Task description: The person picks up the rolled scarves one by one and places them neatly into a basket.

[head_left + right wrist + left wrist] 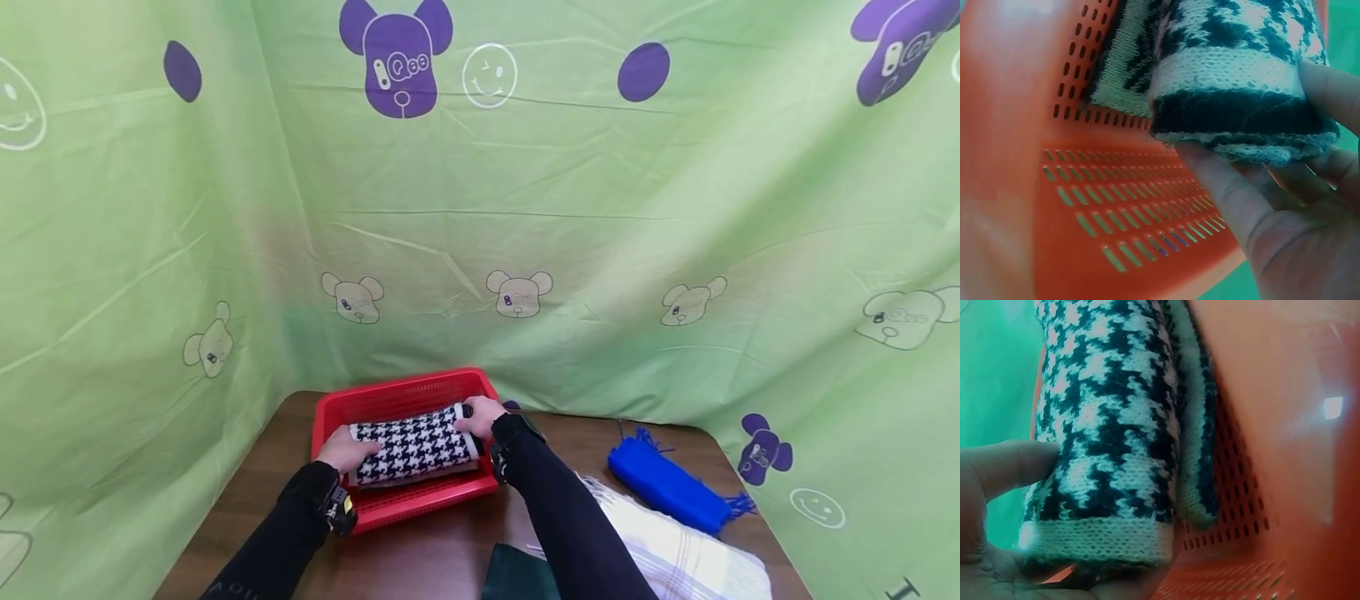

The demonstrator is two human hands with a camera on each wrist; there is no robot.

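Note:
A folded knit scarf (pixel 412 446) in black-and-white houndstooth lies within the red plastic basket (pixel 420 506). My left hand (pixel 347 450) grips its left end, thumb on the patterned top and fingers beneath the white knitted border, as the left wrist view shows. At the other end, my right hand (pixel 482 417) holds the scarf with the thumb above and fingers under the layered folds (pixel 1244 112). Below the scarf in the basket, another piece of similar black-and-white knit (pixel 1124 78) shows beside the perforated wall.
Right of the basket, a blue fringed scarf (pixel 667 483) lies folded on the brown table (pixel 420 558). A white fringed cloth (pixel 690 554) is nearer me, partly behind my right sleeve. Something dark green (pixel 517 577) lies at the front. Green printed curtains enclose the table.

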